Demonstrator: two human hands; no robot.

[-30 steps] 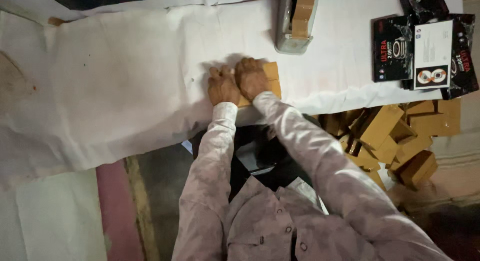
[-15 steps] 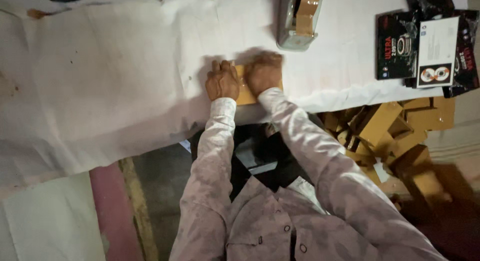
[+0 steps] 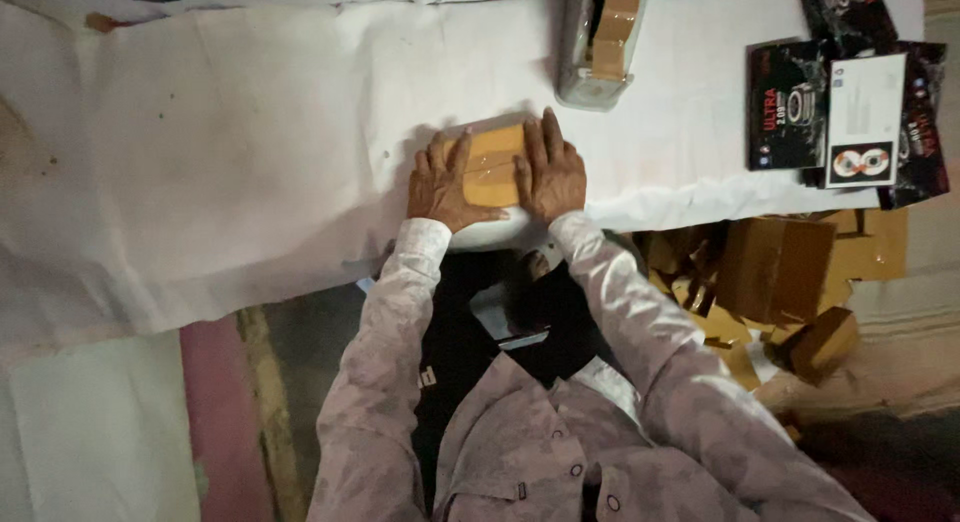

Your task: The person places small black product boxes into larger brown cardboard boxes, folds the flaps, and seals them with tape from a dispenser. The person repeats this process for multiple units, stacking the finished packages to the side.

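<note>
A small brown cardboard box [image 3: 492,169] with clear tape across its top lies on the white cloth-covered table [image 3: 250,132], near the front edge. My left hand [image 3: 440,185] lies flat on the box's left side, fingers spread. On the box's right side my right hand [image 3: 549,172] presses down, fingers pointing away from me. Both hands touch the box and hold it between them.
A tape dispenser [image 3: 598,37] with a brown tape roll stands just beyond the box. Black printed packages [image 3: 845,112] lie at the table's right end. Below the table at right, several brown cardboard boxes [image 3: 775,282] are piled on the floor.
My hands have spread apart on the box, the left sliding to its left side, so the taped top shows between them. The box has stayed put.
</note>
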